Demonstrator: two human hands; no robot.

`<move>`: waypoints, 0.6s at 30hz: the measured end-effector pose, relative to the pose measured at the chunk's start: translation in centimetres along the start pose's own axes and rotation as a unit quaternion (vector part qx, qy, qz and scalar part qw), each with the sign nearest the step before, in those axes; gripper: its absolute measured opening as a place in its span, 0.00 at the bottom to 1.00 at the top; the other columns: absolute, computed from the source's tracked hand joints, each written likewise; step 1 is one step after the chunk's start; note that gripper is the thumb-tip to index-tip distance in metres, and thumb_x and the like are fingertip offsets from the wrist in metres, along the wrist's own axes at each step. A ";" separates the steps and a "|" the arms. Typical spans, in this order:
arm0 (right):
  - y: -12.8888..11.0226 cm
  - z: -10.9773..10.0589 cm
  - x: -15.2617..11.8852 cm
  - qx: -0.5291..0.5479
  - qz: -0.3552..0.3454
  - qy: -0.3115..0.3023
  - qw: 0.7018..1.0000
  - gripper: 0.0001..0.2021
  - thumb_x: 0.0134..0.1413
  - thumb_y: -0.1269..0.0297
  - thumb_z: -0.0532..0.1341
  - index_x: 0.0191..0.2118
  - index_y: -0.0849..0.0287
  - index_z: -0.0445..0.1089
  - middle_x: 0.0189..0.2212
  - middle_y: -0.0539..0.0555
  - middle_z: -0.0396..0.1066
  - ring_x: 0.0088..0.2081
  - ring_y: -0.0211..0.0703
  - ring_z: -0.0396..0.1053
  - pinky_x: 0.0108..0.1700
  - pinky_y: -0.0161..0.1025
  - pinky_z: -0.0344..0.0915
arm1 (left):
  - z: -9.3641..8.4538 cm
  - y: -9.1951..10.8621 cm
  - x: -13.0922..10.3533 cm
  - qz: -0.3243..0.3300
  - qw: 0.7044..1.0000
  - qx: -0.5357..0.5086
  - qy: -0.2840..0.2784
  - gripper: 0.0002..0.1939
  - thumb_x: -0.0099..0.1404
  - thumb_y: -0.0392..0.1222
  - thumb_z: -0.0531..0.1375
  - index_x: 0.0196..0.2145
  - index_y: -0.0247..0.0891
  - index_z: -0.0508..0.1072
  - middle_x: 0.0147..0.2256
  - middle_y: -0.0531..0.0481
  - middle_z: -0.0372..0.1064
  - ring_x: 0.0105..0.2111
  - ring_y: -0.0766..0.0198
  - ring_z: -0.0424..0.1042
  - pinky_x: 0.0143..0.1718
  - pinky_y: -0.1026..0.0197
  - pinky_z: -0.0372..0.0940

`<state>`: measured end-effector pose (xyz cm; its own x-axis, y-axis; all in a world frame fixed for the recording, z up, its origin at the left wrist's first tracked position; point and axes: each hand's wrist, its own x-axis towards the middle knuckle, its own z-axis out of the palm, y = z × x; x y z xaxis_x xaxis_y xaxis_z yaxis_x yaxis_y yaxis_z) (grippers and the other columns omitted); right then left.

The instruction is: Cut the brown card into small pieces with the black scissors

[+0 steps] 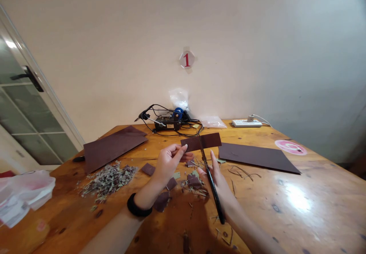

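A pile of shreds (pixel 110 179) lies near left on the counter (pixel 314 208); a power strip (pixel 246 123) and tangled cables (pixel 168 122) sit far, a pink disc (pixel 291 147) right

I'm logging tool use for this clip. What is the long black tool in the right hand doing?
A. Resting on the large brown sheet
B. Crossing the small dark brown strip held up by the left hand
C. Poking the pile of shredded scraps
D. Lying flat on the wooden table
B: the long black tool in the right hand crosses the small dark brown strip pinched by the left hand, above the wooden table.
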<state>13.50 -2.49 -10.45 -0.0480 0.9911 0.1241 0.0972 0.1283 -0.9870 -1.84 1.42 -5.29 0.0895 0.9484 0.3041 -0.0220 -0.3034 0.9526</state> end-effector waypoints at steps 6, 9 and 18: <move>-0.1 0.0 0.0 -0.021 0.004 0.008 1.000 0.49 0.53 0.39 0.53 0.68 0.62 0.27 0.60 0.65 0.60 0.62 0.57 0.56 0.59 0.53 0.54 | 0.2 0.1 -0.1 0.000 1.000 0.002 -0.001 0.19 0.55 0.57 0.64 0.26 0.38 0.69 0.27 0.46 0.77 0.28 0.57 0.78 0.34 0.57 0.73; -0.1 -0.1 0.1 -0.036 0.004 0.003 0.999 0.51 0.53 0.38 0.52 0.68 0.65 0.25 0.54 0.67 0.67 0.58 0.59 0.62 0.57 0.52 0.57 | 0.2 0.2 -0.2 -0.003 1.000 -0.001 -0.002 0.18 0.55 0.57 0.64 0.26 0.38 0.69 0.27 0.46 0.77 0.28 0.56 0.78 0.34 0.57 0.73; 0.0 0.1 0.0 -0.009 -0.006 -0.002 1.000 0.48 0.55 0.43 0.55 0.68 0.62 0.27 0.45 0.62 0.74 0.52 0.58 0.68 0.53 0.52 0.61 | 0.1 -0.1 0.0 -0.006 1.000 -0.008 0.011 0.19 0.55 0.58 0.64 0.25 0.38 0.69 0.27 0.46 0.77 0.28 0.56 0.78 0.35 0.57 0.73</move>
<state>13.39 -2.46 -10.45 -0.0525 0.9893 0.1360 0.1145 0.1413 -0.9833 -1.70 1.45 -5.40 0.0672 0.9537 0.2931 -0.0369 -0.2912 0.9559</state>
